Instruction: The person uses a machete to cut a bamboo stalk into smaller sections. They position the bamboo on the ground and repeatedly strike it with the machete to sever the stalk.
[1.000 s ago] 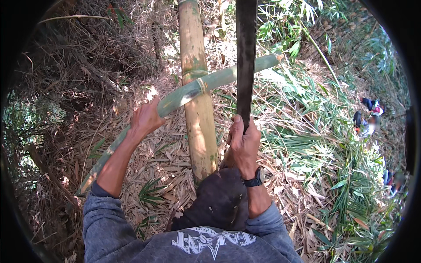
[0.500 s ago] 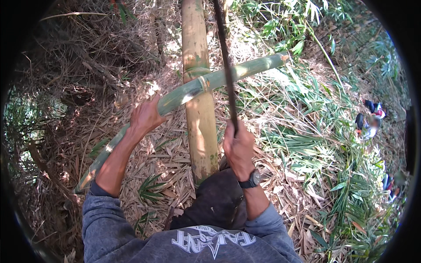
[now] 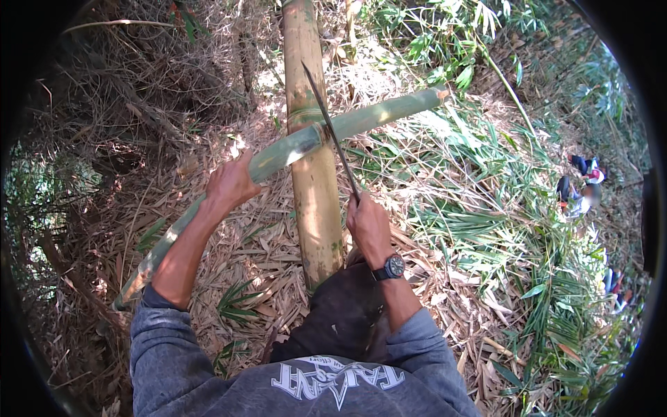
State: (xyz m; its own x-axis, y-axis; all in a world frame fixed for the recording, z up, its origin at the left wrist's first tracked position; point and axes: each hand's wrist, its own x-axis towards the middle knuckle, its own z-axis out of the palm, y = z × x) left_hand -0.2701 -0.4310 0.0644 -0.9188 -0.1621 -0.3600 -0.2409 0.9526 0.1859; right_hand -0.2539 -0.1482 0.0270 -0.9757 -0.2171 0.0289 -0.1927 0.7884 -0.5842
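Observation:
A green bamboo pole [image 3: 382, 114] lies slantwise across a thick yellow bamboo trunk [image 3: 318, 208]. My left hand [image 3: 233, 182] is wrapped around the green pole, left of the trunk. In my right hand [image 3: 370, 224], which wears a black watch at the wrist, is the handle of a long dark machete [image 3: 336, 136]. Its blade crosses the green pole at the node, just over the trunk, and seems to touch it there. The machete's handle is mostly hidden in my fist. The pole's lower left end runs behind my left forearm.
Dry leaves [image 3: 264, 236] cover the ground around the trunk. Cut green bamboo leaves [image 3: 458, 229] are heaped to the right, and tangled dry branches [image 3: 153, 76] fill the upper left. People [image 3: 582, 194] are at the far right. My dark trouser leg [image 3: 340, 313] is beside the trunk's near end.
The machete has come down from a raised, near-upright position onto the green pole at its node. My right hand has shifted slightly left, while my left hand keeps its hold.

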